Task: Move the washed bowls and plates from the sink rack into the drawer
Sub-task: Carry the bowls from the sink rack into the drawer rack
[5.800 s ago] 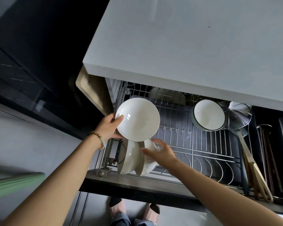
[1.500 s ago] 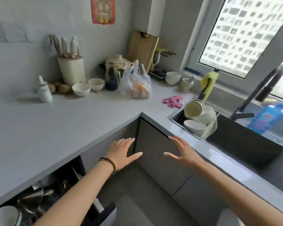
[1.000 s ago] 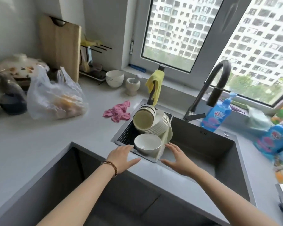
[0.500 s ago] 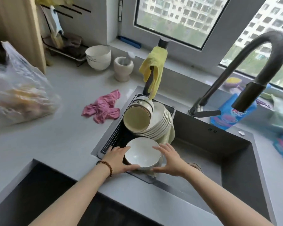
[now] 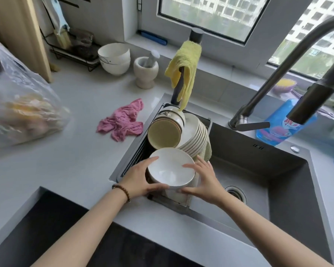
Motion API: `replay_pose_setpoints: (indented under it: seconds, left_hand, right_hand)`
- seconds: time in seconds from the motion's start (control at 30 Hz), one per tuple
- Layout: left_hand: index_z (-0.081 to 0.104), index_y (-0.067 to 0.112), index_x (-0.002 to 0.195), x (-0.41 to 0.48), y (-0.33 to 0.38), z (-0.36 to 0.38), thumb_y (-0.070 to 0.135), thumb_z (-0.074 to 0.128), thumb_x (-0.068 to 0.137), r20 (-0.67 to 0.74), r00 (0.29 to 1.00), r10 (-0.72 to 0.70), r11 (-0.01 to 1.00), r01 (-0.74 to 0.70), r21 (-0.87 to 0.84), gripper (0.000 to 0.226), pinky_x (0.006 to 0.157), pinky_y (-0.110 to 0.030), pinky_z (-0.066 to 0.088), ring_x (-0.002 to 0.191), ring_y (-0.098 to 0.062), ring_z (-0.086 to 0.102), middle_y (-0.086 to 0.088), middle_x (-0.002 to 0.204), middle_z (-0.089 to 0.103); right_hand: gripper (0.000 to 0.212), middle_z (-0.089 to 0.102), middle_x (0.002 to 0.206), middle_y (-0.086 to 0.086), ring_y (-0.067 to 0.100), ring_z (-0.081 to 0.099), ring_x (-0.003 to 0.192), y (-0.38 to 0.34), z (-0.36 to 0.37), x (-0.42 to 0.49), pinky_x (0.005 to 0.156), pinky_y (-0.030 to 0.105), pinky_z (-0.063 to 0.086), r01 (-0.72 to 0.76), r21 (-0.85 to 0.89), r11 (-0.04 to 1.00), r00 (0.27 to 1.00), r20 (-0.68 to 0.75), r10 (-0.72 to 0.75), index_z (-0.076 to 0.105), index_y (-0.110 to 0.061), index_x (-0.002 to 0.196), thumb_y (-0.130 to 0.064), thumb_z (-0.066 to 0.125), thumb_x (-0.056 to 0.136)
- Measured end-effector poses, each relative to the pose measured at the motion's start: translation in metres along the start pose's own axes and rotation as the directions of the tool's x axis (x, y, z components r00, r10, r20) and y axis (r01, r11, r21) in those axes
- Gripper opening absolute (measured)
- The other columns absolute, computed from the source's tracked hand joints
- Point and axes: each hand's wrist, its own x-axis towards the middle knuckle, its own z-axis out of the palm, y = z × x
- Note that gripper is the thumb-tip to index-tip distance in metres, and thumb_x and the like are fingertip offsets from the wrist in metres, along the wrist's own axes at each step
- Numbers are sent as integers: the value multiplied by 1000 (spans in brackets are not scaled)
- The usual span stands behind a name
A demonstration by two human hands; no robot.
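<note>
My grip, left hand (image 5: 138, 179) and right hand (image 5: 205, 179), holds one white bowl (image 5: 171, 168) at the sink rack (image 5: 136, 155); stacked plates (image 5: 196, 135) and tilted bowls (image 5: 165, 134) are left.

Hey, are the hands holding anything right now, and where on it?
Yes: a white bowl, gripped by its rim, left hand on its left side, right hand on its right.

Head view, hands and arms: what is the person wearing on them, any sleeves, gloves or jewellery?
Both forearms are bare, with no sleeves in view and no gloves. The left hand has a bracelet of dark brown round beads at its wrist. The right hand has nothing at its wrist, and no rings show on either.
</note>
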Motion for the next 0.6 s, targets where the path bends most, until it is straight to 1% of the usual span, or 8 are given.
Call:
replay_pose_setpoints:
  seconds: [0.07,0.1,0.2,0.27,0.4,0.47,0.5,0.6]
  left_hand:
    - [27,35,142,-6,9,-14,90,53,37,-60,998,28,998,-31,-49,122,109,-35,33,132,-16,36,4,146,38]
    - [25,37,142,-10,13,-20,87,57,40,-83,996,35,997,-41,-65,119,109,-36,34,132,-16,37,4,146,38]
    - [24,39,142,-34,23,-36,82,62,45,-165,986,31,990,-54,-134,113,107,-38,38,130,-16,40,3,144,41]
    - [25,36,142,-58,28,-43,85,58,47,-228,973,22,983,-62,-172,112,106,-36,40,127,-15,41,4,142,42]
    - [23,33,144,-121,32,-47,67,61,64,-351,935,-48,976,-31,-217,94,100,-35,45,127,-17,42,5,145,36]
    - [19,36,144,-159,29,-42,59,63,70,-430,898,-93,968,-19,-250,90,100,-30,43,128,-14,38,8,145,34]
    - [15,39,145,-180,27,-37,55,65,73,-473,874,-116,964,-16,-265,89,97,-23,41,127,-10,35,10,145,32]
    - [5,42,145,-246,19,-16,44,69,78,-569,796,-206,943,6,-332,93,74,-2,40,122,-3,31,20,141,26]
  right_hand:
    - [79,48,131,-8,16,16,147,-12,-6,-1,121,41,7,31,59,998,999,-39,-29,55,-35,125,-67,79,57]
    - [74,44,130,-11,14,20,144,-21,-9,-3,119,37,13,40,103,994,998,-52,-35,54,-37,122,-61,82,59]
    - [66,44,124,-7,5,39,125,-49,-12,-12,104,5,27,88,202,975,994,-75,-74,55,-34,118,-40,90,62]
    - [67,43,122,-4,-3,40,116,-67,-8,-21,93,-5,26,142,202,969,989,-79,-128,56,-30,120,-36,91,63]
    - [70,41,124,-4,-12,41,112,-101,8,-45,89,-4,34,266,220,939,964,-58,-259,53,-30,123,-35,90,64]
    - [75,40,126,-5,-18,39,113,-120,18,-65,90,3,43,336,270,902,939,-26,-342,47,-35,125,-35,90,64]
    - [79,39,128,-8,-14,41,115,-128,24,-76,92,11,48,372,284,884,922,-5,-386,44,-39,127,-39,90,63]
    - [98,32,140,-19,9,57,115,-154,49,-114,86,27,57,415,415,810,870,81,-487,32,-47,138,-58,85,57]
